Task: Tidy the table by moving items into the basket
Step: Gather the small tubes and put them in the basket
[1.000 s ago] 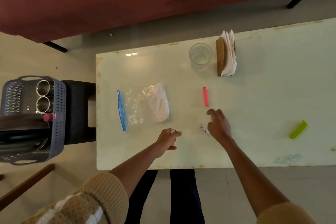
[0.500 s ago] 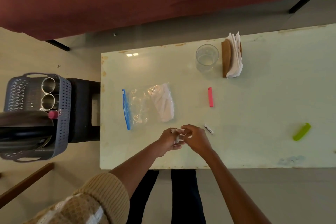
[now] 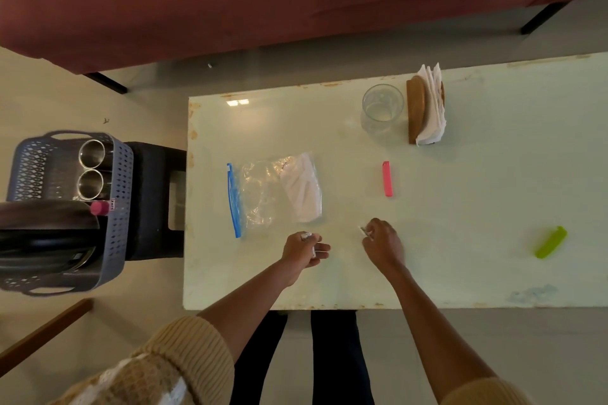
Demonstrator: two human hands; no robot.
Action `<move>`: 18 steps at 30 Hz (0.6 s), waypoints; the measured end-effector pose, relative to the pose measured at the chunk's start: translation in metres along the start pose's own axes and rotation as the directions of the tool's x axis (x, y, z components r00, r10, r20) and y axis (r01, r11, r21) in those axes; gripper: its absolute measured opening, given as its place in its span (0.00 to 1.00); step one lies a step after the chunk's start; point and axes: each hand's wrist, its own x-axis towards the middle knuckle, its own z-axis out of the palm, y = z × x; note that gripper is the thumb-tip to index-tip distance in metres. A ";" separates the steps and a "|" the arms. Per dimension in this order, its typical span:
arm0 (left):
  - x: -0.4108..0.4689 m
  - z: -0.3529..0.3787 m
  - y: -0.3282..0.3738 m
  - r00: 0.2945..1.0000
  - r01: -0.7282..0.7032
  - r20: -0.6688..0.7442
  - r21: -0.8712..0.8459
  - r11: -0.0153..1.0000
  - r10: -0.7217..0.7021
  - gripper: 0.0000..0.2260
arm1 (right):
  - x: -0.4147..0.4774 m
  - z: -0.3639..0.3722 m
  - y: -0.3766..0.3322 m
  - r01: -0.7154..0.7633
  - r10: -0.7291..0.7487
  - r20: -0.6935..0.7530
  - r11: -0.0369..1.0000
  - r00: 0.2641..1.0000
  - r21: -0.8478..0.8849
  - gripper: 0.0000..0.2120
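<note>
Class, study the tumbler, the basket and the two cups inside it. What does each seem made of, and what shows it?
Tumbler: clear glass or hard plastic, glossy; the table shows through it. Basket: grey moulded plastic, matte, its walls pierced with regular holes. Cups: probably steel, judging by their bright, mirror-like rims and insides.

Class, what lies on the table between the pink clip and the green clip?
Nothing. In the head view the table is bare between the pink clip and the green clip.
</note>
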 end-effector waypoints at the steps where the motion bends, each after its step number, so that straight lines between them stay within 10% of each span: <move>1: 0.000 -0.001 0.001 1.000 0.015 0.013 -0.018 1.000 -0.015 0.04 | -0.003 0.003 -0.009 -0.026 0.025 0.008 0.992 1.000 0.120 0.08; 5: 0.000 -0.009 0.003 0.990 0.103 0.103 -0.102 0.990 -0.092 0.05 | -0.022 0.021 -0.047 -0.158 0.099 0.145 0.857 0.985 0.491 0.04; 11: 0.004 -0.034 -0.003 0.983 0.109 0.164 -0.134 0.985 -0.087 0.10 | -0.040 0.046 -0.074 -0.196 0.053 0.272 0.823 0.961 0.534 0.03; 18: 0.015 -0.065 0.000 0.994 0.044 -0.094 -0.175 0.984 -0.061 0.09 | 0.007 0.053 -0.101 -0.200 0.220 0.003 0.880 0.975 0.430 0.23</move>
